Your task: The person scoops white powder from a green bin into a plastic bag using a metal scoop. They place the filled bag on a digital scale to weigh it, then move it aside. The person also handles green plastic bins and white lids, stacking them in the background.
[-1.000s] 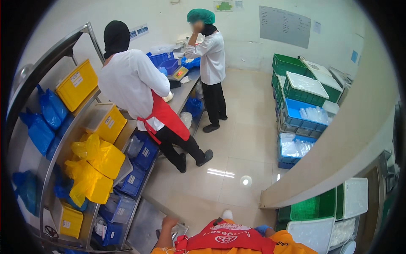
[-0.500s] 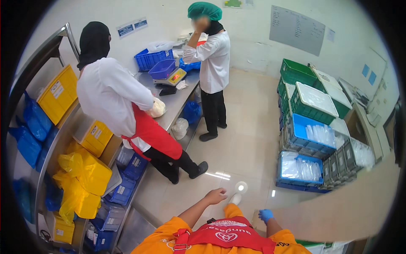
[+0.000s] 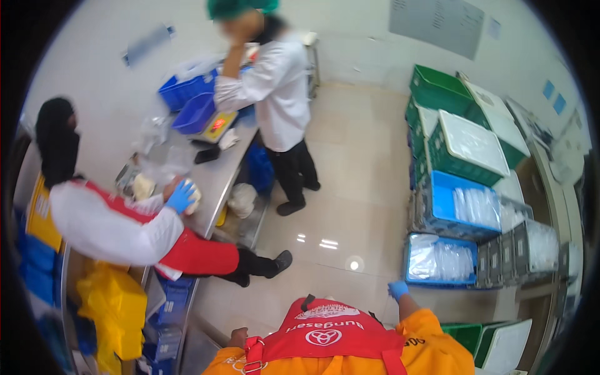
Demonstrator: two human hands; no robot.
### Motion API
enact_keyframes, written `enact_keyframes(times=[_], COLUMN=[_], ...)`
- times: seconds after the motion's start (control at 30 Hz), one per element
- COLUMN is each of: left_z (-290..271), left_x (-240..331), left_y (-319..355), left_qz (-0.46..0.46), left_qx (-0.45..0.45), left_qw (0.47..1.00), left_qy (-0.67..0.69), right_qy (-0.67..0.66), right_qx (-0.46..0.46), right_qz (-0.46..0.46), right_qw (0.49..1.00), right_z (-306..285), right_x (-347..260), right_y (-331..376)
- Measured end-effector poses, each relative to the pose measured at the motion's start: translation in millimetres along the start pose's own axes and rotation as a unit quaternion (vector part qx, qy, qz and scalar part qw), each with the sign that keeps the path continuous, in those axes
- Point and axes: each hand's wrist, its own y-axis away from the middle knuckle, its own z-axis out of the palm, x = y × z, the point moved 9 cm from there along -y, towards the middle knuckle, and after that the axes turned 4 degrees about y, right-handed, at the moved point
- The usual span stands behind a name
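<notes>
orange top [image 3: 440,344], white-printed red apron [image 3: 359,342], blue glove [image 3: 398,289] on right hand [image 3: 399,291]

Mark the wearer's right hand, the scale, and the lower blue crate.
Right hand [image 3: 398,290]: head view, middle of the blue glove.
Scale [image 3: 219,125]: head view, lit red display.
Lower blue crate [image 3: 440,282]: head view, near rim.

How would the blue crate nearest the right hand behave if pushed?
The blue crate is probably stiff, given its straight rim. Its broad shape makes tipping seem unlikely. The clear plastic inside looks thin and glossy, so it may shift.
</notes>
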Motion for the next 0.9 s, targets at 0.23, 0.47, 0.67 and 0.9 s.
enact_keyframes(times=[0.23, 0.47, 0.67, 0.9], left_z=[221, 392, 474, 668], left_x=[240, 484, 660, 898], left_y=[57, 49, 2, 185], left_qz=[0.079, 0.170, 0.115, 0.410], left_qx=[-0.079, -0.218, -0.195, -0.208], left_qw=[0.993, 0.949, 0.925, 0.844], left_qy=[-0.037, -0.154, -0.306, -0.276], right_qy=[-0.637, -0.639, -0.742, -0.517], right_qx=[0.098, -0.003, 0.125, 0.111], right_qz=[0.164, 0.290, 0.387, 0.301], right_qw=[0.747, 0.712, 0.533, 0.794], right_z=[-131, -115, -147, -184], right_x=[17, 109, 254, 311], right_y=[-85, -102, -98, -188])
